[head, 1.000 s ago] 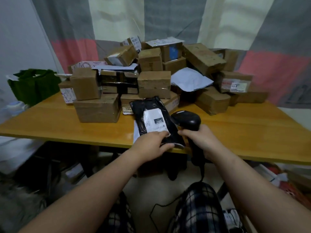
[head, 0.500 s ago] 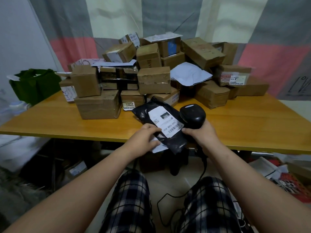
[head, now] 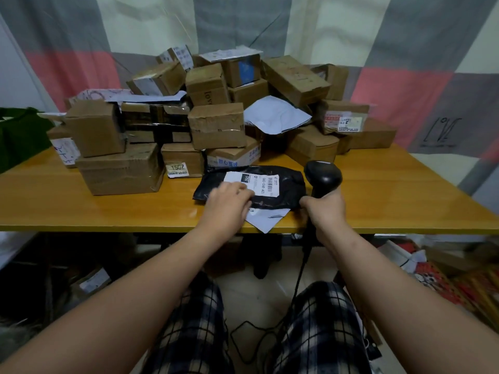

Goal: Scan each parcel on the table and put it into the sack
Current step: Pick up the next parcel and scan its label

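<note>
The black parcel (head: 286, 190) lies label-up near the front edge of the table (head: 81, 211), with the left hand (head: 228, 203) on it, too blurred to tell if it pinches. The right hand (head: 324, 209) grips the scanner (head: 322, 175) just beside it. I'd say the scan comes next, so its head must face the barcode (head: 270, 186).

Bare counter (head: 54, 201) lies open far left and far right of the black parcel (head: 289, 184), while stacked boxes (head: 217, 125) wall off the back just behind it
</note>
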The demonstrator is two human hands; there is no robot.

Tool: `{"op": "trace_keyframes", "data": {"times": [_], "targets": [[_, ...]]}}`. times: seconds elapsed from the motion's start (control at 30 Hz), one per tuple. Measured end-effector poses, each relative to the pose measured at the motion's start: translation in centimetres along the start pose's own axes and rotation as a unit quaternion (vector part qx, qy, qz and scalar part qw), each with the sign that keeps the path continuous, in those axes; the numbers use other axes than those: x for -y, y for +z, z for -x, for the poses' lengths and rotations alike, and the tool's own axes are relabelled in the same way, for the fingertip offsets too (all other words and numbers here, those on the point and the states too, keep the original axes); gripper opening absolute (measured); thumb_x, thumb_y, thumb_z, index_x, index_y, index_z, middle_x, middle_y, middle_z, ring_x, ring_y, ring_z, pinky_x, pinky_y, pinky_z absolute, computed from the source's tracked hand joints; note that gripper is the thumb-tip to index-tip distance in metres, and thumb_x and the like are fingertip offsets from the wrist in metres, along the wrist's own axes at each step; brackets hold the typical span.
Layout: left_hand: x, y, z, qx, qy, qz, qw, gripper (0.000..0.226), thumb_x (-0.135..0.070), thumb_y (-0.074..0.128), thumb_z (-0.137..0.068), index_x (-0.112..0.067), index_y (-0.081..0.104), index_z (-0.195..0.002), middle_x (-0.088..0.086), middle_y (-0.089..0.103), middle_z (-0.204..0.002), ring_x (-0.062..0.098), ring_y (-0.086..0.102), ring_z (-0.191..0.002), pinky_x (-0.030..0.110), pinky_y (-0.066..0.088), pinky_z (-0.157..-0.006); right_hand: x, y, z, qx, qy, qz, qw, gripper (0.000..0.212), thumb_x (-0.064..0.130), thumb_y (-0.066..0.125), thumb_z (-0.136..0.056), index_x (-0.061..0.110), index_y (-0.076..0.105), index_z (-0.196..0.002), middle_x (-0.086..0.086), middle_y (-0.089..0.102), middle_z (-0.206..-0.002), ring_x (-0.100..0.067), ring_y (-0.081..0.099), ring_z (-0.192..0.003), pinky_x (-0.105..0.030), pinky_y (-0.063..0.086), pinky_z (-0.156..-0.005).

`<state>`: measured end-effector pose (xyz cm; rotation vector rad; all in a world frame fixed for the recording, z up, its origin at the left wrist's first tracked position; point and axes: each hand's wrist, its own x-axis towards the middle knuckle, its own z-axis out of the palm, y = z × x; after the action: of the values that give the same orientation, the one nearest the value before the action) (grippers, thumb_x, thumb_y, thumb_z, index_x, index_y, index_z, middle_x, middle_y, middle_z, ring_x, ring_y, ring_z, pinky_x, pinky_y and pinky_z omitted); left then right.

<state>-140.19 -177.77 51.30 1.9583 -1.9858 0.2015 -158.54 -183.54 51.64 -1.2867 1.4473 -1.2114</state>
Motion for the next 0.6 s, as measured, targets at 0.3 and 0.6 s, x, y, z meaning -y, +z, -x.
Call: {"op": "trace_keyframes", "data": {"times": [0.3,0.6], "targets": [[4.7,-0.9,-1.9,0.159,-0.055,-0.054,0.984,0.058,-0.044,0.047,-0.097,-0.036,0.024,-0.150,0.010,0.030,-0.152,0.032,0.037,-0.132,0.040,0.038,-0.105,1.5,2.8,-0.3,0.028,0.098,-0.078,0.992,0.039,-0.006,0.069,-0.076,0.003,0.060,-0.113,-0.009,0.063,-0.088,-0.026,0.061,-0.077,-0.030,0.048,-0.058],[4.0,-0.4,2.7,0.128,-0.083,-0.041,0.987,0.056,-0.056,0.013,-0.099,-0.045,-0.008,-0.149,-0.002,-0.008,-0.161,0.027,0.019,-0.139,0.042,0.026,-0.102,6.1,2.0,2.2,0.093,-0.072,-0.172,0.978,0.026,-0.012,0.063,-0.079,0.008,0.066,-0.095,-0.004,0.069,-0.084,-0.010,0.068,-0.076,-0.023,0.054,-0.063]]}}
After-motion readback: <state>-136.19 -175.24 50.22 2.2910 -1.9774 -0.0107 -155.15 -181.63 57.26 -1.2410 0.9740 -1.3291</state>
